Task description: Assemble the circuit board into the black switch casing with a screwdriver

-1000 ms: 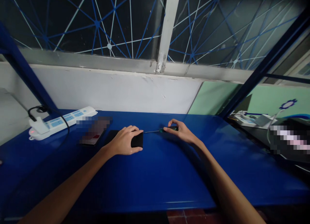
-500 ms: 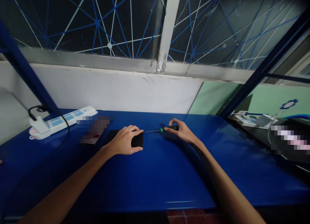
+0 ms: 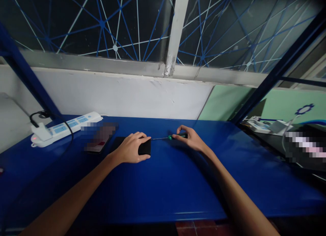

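My left hand (image 3: 131,148) lies over a flat black device (image 3: 144,148) on the blue table (image 3: 163,185), fingers curled round its right end and holding it down. My right hand (image 3: 191,138) pinches the black and green handle of a thin screwdriver (image 3: 171,137). Its slim metal shaft runs left, and the tip meets the device's right edge near my left fingers.
A white power strip (image 3: 61,128) with a black plug and cable lies at the back left. A blurred flat object (image 3: 99,138) rests just left of the device. A white wall and a window with blue lines stand behind. Another desk with clutter (image 3: 267,127) is at the right.
Almost nothing differs. My right hand's fingers have shifted slightly on the screwdriver handle; my left hand and the black device stay in place.
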The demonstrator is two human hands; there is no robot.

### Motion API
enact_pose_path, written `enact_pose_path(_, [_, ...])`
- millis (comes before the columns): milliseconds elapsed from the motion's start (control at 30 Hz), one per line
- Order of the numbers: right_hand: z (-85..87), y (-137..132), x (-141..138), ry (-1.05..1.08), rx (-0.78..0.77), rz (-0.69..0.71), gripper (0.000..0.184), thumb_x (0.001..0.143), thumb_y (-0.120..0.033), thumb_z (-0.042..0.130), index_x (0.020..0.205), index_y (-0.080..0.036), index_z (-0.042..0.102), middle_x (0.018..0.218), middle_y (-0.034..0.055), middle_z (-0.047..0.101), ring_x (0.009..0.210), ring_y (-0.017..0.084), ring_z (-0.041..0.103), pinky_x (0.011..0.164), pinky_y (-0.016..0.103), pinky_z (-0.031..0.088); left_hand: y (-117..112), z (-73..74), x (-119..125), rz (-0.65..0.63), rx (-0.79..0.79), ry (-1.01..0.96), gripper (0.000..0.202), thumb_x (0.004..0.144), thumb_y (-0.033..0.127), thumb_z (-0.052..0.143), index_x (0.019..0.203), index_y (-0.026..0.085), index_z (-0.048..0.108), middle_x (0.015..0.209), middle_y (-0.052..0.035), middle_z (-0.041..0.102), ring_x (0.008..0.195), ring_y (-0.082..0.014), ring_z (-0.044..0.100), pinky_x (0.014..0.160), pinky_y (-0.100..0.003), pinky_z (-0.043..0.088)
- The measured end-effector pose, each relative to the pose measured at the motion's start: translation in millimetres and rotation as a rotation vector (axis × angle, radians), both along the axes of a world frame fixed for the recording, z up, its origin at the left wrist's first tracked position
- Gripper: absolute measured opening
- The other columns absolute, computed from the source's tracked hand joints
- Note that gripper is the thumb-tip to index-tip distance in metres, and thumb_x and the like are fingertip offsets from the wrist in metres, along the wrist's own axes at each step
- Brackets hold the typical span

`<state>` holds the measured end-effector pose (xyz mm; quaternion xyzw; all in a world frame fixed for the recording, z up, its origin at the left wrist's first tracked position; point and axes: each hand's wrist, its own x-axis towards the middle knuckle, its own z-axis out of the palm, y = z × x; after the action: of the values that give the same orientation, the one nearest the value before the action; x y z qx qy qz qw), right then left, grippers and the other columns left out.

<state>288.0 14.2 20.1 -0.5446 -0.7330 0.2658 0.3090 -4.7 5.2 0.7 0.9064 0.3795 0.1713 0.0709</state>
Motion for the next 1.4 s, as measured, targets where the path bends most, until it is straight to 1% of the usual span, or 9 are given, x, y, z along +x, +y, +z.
enact_pose_path(233, [-1.0,3,1,-0.016,0.015,-0.035,0.041,0.078,-0.058,0.060,0.070,-0.018,0.053,0.058,-0.0029,0.046,0.055,0.011,0.038,0.050,0.025,0.027,-1,2.5,1,0.012,-0.010,0.023,0.068,0.077,0.055,0.061,0.134,0.019,0.052,0.122,-0.0126,0.057,0.109,-0.0318,0.053,0.089,-0.047,0.043])
enact_pose_path(500, [-2.9,3,-1,-0.046,0.074,-0.019,0.048,0.084,-0.061,0.051,0.061,-0.019,0.048,0.056,-0.0041,0.037,0.054,0.011,0.031,0.050,0.025,0.024,0,0.7,1,0.002,0.003,0.013,0.067,0.077,0.054,0.061,0.134,0.020,0.052,0.121,-0.0129,0.058,0.108,-0.0311,0.054,0.089,-0.046,0.043])
enact_pose_path(767, [-5.9,5,-1,-0.126,0.071,-0.031,0.058,0.087,-0.065,0.040,0.050,-0.022,0.028,0.054,-0.0052,0.020,0.053,0.010,0.018,0.049,0.028,0.015,-1,2.5,1,0.008,-0.002,0.016,0.067,0.077,0.055,0.060,0.134,0.020,0.053,0.121,-0.0131,0.058,0.108,-0.0321,0.054,0.089,-0.047,0.043])
enact_pose_path(867, [-5.0,3,-2,-0.066,0.039,-0.043,0.056,0.087,-0.064,0.042,0.051,-0.021,0.035,0.052,-0.0055,0.025,0.051,0.010,0.020,0.049,0.027,0.017,-2,2.5,2,0.006,-0.007,0.010,0.067,0.077,0.055,0.060,0.134,0.019,0.053,0.121,-0.0132,0.058,0.108,-0.0322,0.054,0.089,-0.047,0.043])
enact_pose_path(967, [-1.7,1,-1,0.075,-0.055,0.017,0.041,0.081,-0.060,0.056,0.074,-0.020,0.053,0.056,-0.0052,0.041,0.051,0.010,0.030,0.048,0.025,0.022,-2,3.1,2,0.006,-0.012,0.013,0.068,0.077,0.055,0.060,0.134,0.019,0.053,0.121,-0.0136,0.058,0.108,-0.0326,0.054,0.089,-0.048,0.043])
enact_pose_path(1067, [1.8,0,1,0.165,-0.166,0.059,0.039,0.073,-0.053,0.069,0.087,-0.021,0.052,0.057,-0.0060,0.047,0.050,0.009,0.032,0.047,0.023,0.023,-2,4.4,2,0.011,-0.019,0.027,0.068,0.077,0.054,0.060,0.134,0.018,0.053,0.122,-0.0140,0.057,0.108,-0.0326,0.054,0.089,-0.048,0.043])
enact_pose_path(1167, [4.4,0,1,0.160,-0.158,0.023,0.038,0.071,-0.053,0.070,0.078,-0.020,0.053,0.055,-0.0057,0.045,0.049,0.009,0.033,0.047,0.023,0.024,-3,5.2,2,0.015,-0.014,0.027,0.067,0.077,0.054,0.061,0.134,0.019,0.053,0.121,-0.0132,0.058,0.108,-0.0324,0.054,0.089,-0.047,0.043])
enact_pose_path(1300, [2.6,3,1,0.041,-0.016,-0.060,0.045,0.074,-0.061,0.063,0.064,-0.018,0.056,0.055,-0.0027,0.046,0.052,0.011,0.038,0.049,0.025,0.028,-3,4.5,2,0.015,0.007,0.023,0.066,0.076,0.053,0.062,0.133,0.020,0.054,0.120,-0.0127,0.059,0.107,-0.0320,0.055,0.089,-0.047,0.043])
enact_pose_path(1400, [-2.7,6,0,-0.009,0.051,-0.068,0.051,0.078,-0.065,0.056,0.056,-0.019,0.050,0.053,-0.0038,0.040,0.052,0.010,0.033,0.048,0.025,0.024,-2,3.5,2,0.012,0.017,0.017,0.065,0.076,0.053,0.063,0.132,0.021,0.054,0.120,-0.0125,0.059,0.107,-0.0313,0.055,0.088,-0.045,0.044])
